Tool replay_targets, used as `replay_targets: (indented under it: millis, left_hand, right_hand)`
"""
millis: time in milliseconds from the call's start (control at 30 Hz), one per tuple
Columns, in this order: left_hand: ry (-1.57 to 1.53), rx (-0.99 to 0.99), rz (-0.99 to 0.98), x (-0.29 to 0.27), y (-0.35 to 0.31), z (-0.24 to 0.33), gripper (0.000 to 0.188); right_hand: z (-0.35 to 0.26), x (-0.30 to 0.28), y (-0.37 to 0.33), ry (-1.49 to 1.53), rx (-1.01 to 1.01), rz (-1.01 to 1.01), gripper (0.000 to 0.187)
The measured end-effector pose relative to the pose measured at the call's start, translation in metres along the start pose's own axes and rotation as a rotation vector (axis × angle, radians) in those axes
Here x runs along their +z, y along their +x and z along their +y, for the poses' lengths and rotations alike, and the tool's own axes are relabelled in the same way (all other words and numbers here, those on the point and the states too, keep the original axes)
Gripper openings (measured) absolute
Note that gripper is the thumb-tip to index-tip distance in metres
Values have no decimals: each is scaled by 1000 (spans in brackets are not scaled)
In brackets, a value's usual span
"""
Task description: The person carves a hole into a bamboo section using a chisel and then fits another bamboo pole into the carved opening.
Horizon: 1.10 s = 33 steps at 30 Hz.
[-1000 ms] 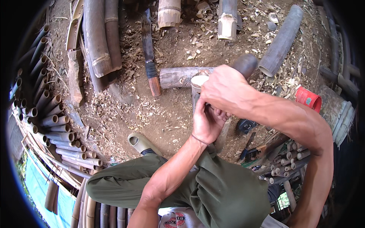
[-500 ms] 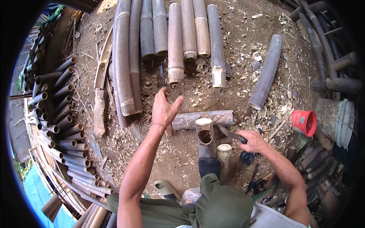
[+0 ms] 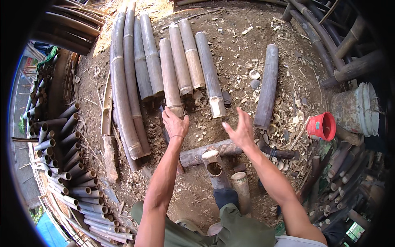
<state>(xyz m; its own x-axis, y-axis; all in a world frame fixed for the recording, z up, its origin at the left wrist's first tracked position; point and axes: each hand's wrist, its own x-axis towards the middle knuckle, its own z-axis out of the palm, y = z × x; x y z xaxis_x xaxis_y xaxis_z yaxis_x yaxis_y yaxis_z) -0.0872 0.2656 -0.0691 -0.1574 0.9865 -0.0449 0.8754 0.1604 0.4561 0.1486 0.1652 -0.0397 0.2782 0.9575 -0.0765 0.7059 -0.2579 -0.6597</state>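
Observation:
My left hand (image 3: 175,124) is at the near end of a brown bamboo pole (image 3: 169,74), its fingers along one side and the thumb on the other. My right hand (image 3: 242,132) is in the air, fingers spread, holding nothing, just short of a bamboo pole with a pale cut end (image 3: 210,74). A dark-handled knife (image 3: 284,154) lies on the ground beside my right forearm. Below my hands, a thick bamboo piece (image 3: 191,156) lies crosswise, and a bamboo piece with a hole in its side (image 3: 214,168) leans on it. A short bamboo piece (image 3: 241,187) stands upright beside that.
More long poles (image 3: 123,82) lie side by side ahead, and a separate dark pole (image 3: 266,86) is on the right. A red bucket (image 3: 313,126) and a dirty pale bucket (image 3: 349,108) stand at right. Stacked bamboo (image 3: 78,168) lines the left. Wood chips litter the ground.
My right hand has put down the knife and moved forward, opening. My left hand has come to the bamboo pole's near end. The whole view has shifted.

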Motion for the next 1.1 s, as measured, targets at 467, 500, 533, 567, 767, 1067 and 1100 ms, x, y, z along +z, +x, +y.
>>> replay_targets:
  millis: [467,500,533,567,767,1067,1100]
  left_hand:
    - [-1074,-384,-419,-7,31,-40,66]
    - [-1455,-442,-524,-7,23,-52,62]
    - [-1653,-504,-720,-11,7,-36,60]
    - [-1842,-564,-924,-24,-11,-12,59]
    - [-1877,-647,-809,-41,-41,-44,71]
    - [-1631,-489,-735,-84,-144,-3,71]
    - [-1308,-229,-666,-90,-159,1,70]
  right_hand:
    - [15,19,14,1301,319,-316,66]
    - [23,22,8,1202,284,-289,67]
    - [37,13,3,1090,307,-196,65]
    - [53,4,0,995,335,-143,68]
    - [12,26,5,753,347,-172,80]
    - [-64,19,-27,904,150,-352,106]
    - [-83,11,-33,1242,284,-595,114]
